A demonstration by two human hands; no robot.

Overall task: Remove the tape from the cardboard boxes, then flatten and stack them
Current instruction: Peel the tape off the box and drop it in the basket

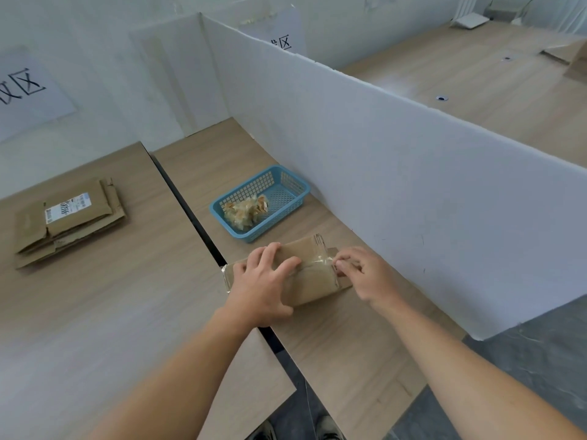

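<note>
A blue plastic mesh basket (pixel 281 196) sits on the wooden worktop (pixel 197 173), just beside the tall white partition board (pixel 381 173) (a printed paper sign (pixel 28 93) hangs well left of it).

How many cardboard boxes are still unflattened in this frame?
1: the box on the right table, gripped by the left hand, the right hand pinching its tape. The stack on the left table is flat. Cardboard at the far right edge: cannot tell.
</note>
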